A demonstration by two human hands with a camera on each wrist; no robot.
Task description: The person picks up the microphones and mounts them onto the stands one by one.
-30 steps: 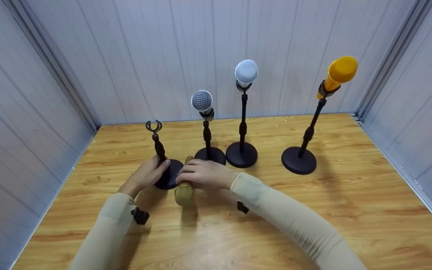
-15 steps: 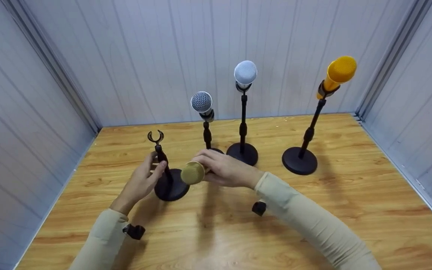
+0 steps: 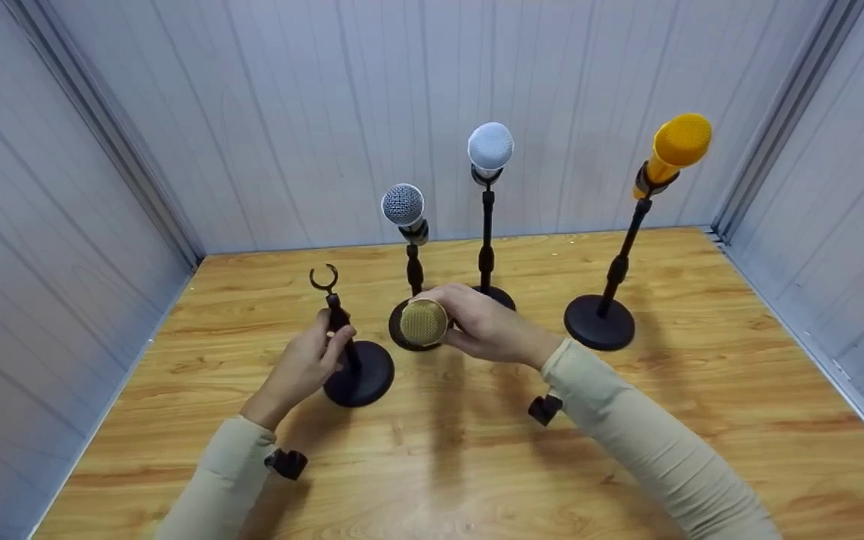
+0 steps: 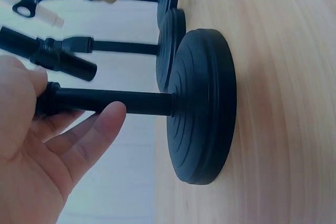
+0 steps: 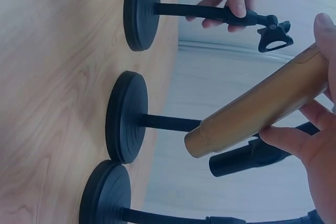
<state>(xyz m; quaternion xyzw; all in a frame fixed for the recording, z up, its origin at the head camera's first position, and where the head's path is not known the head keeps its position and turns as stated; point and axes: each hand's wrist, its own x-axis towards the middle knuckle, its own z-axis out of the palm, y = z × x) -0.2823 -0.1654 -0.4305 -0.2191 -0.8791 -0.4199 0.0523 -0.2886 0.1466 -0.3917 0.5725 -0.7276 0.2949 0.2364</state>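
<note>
My left hand [image 3: 303, 371] pinches the upper pole of a black microphone stand [image 3: 361, 375], thumb on one side and fingers on the other. An open C-shaped clip [image 3: 324, 279] tops that stand, with no microphone in it. In my right hand [image 3: 492, 324] is a gold microphone [image 5: 257, 103], gripped around its body and raised above the table. Its mesh head [image 3: 423, 322] faces the head camera, while the right wrist view shows the tapered tail end angled down. The stand's round base [image 4: 202, 106] stands on the table in the left wrist view.
Behind my hands stand a silver-headed microphone [image 3: 403, 205] and a white microphone [image 3: 490, 147], each on a black stand. Farther right, a yellow microphone [image 3: 681, 142] leans in its stand. Pale panel walls [image 3: 274, 135] enclose the wooden table [image 3: 522, 465] at the back and sides.
My right hand has lifted the gold microphone and moved it right, turning its head toward the camera. The stand with the bare clip has shifted right and nearer, my left hand higher on its pole.
</note>
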